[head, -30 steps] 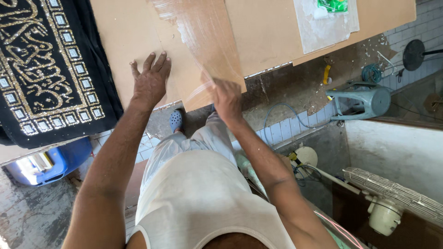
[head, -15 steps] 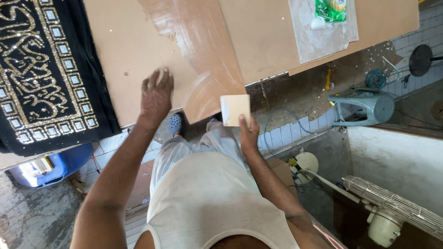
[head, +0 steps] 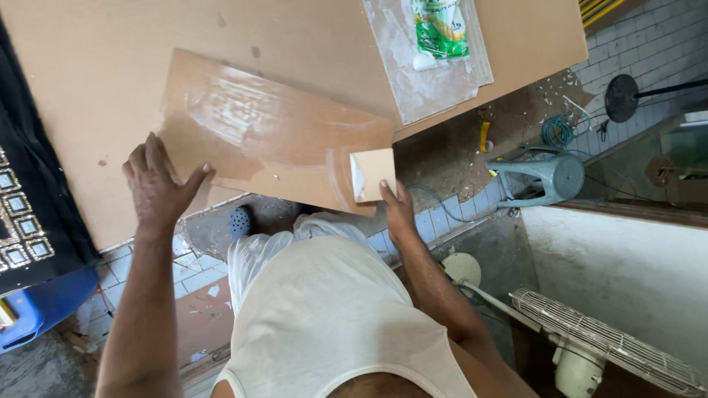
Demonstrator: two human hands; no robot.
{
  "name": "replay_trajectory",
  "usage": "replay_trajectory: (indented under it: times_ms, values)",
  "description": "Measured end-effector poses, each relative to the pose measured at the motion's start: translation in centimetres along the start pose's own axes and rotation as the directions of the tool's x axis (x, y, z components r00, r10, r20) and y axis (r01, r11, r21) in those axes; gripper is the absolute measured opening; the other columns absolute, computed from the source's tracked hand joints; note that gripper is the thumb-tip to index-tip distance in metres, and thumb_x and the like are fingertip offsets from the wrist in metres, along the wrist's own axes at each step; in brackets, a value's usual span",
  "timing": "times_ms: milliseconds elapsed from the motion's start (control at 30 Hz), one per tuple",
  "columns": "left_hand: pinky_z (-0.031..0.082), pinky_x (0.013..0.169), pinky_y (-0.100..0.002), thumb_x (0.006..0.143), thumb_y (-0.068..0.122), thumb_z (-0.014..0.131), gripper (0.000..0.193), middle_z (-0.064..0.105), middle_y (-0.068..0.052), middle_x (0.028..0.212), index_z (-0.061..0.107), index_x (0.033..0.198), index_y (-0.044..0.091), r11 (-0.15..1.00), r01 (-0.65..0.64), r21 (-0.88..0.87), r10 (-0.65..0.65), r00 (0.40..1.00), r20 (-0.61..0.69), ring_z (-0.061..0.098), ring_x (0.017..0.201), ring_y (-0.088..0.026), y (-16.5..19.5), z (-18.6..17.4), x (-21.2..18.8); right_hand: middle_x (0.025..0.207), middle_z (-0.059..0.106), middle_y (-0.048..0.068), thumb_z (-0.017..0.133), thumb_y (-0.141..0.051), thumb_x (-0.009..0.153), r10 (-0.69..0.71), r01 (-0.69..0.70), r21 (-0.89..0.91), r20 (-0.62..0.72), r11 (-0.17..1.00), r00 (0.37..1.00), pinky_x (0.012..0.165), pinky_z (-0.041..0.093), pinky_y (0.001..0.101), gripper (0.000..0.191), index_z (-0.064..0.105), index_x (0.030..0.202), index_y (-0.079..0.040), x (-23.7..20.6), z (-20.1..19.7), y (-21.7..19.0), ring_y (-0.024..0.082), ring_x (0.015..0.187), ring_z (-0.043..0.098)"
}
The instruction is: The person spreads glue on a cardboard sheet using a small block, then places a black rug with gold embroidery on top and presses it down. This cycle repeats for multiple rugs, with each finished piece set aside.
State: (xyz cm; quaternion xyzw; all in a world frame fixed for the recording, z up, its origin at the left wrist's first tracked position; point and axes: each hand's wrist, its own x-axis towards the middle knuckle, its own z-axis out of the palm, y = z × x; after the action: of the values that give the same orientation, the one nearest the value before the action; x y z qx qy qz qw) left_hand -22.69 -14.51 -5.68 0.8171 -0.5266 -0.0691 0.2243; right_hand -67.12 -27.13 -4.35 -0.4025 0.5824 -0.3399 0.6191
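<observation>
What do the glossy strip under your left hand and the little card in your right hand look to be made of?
Strip: seemingly thin fibreboard or hardboard, matte tan, with streaky wet-looking white smears, possibly glue. Card: stiff pale tan card or thin board, whitish at its left edge, pinched by the right hand. Left hand presses the strip's corner.

Glued strip [head: 273,136] on board [head: 96,66]
</observation>
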Motion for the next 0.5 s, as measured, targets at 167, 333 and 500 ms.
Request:
replay_trajectory:
  times_ms: [167,333,500]
  values:
    - [0.042,0.106,-0.056,0.078,0.061,0.093,0.118,0.05,-0.025,0.134,0.038,0.158,-0.006,0.986,0.156,0.054,-0.155,0.988,-0.023,0.044,0.124,-0.039,0.2,-0.5,-5.6,0.118,0.068,0.007,0.066,-0.027,0.099,-0.069,0.051,0.102,0.182,0.993,0.981,0.094,0.052,0.0414,0.045,0.06,0.132,0.004,7.0,4.2,-4.1,0.02,0.109,0.063]
    - [0.038,0.11,-0.055,0.072,0.05,0.097,0.12,0.052,-0.022,0.134,0.034,0.159,-0.004,0.988,0.121,0.1,-0.11,0.988,-0.11,0.045,0.126,-0.035,0.7,-0.2,-10.1,0.118,0.068,0.007,0.065,-0.021,0.102,-0.268,0.319,-0.225,0.231,0.921,0.935,0.097,0.053,0.0477,0.033,0.062,0.13,-0.004,10.2,6.7,-5.6,0.024,0.112,0.062]
    - [0.043,0.111,-0.052,0.076,0.035,0.096,0.108,0.056,-0.017,0.134,0.038,0.159,-0.002,0.968,0.249,0.041,-0.248,0.968,-0.04,0.048,0.124,-0.035,-0.1,0.4,-10.9,0.119,0.069,0.011,0.062,-0.012,0.102,-0.678,0.711,-0.702,0.505,0.037,0.535,0.097,0.048,0.0494,0.029,0.068,0.13,-0.009,6.4,6.9,-2.7,0.028,0.113,0.063]
